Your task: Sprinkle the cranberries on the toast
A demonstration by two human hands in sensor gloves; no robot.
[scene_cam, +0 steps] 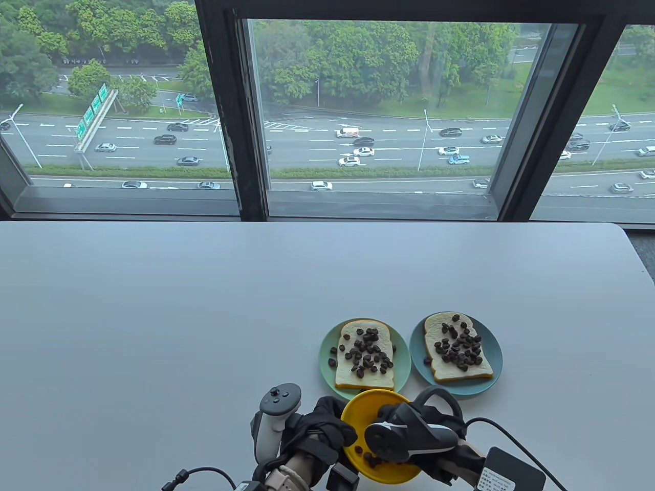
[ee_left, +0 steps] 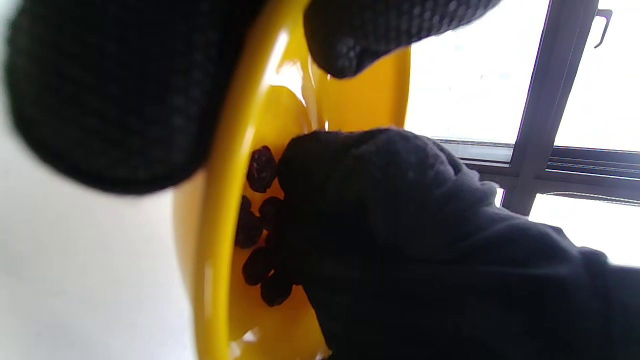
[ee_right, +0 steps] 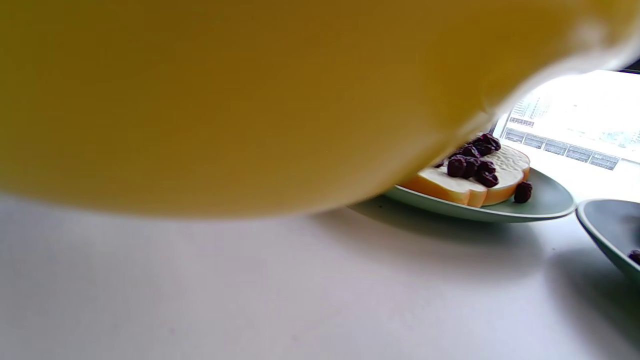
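A: Where are we on room?

B: We see the table [scene_cam: 153, 307] bare across its whole left half and far side. Everything sits near the near edge, right of centre. Green plate [scene_cam: 327, 376] and blue plate [scene_cam: 494, 358] are side by side, rims almost touching, each with one toast. Left toast [scene_cam: 366, 360] and right toast [scene_cam: 458, 353] both carry cranberries; a few lie loose on the plates.

A: Bowl?

B: Yellow bowl [scene_cam: 358, 409] is at the near edge, its far rim just short of the green plate. In the right wrist view its underside [ee_right: 250, 100] is lifted off the table, with a shadow below.

A: Grips?

B: Left hand [scene_cam: 322, 424] holds the bowl by its left rim: in the left wrist view a fingertip [ee_left: 360, 40] hooks over the rim, the rest of the glove is outside. Right hand [scene_cam: 409, 434] reaches into the bowl, fingers [ee_left: 360, 200] down on the cranberries [ee_left: 260, 220] at the bottom. We cannot tell whether they are pinching any; the glove hides the tips.

A: Cranberries left?

B: A small cluster in the bowl [scene_cam: 371, 458], by the right hand.
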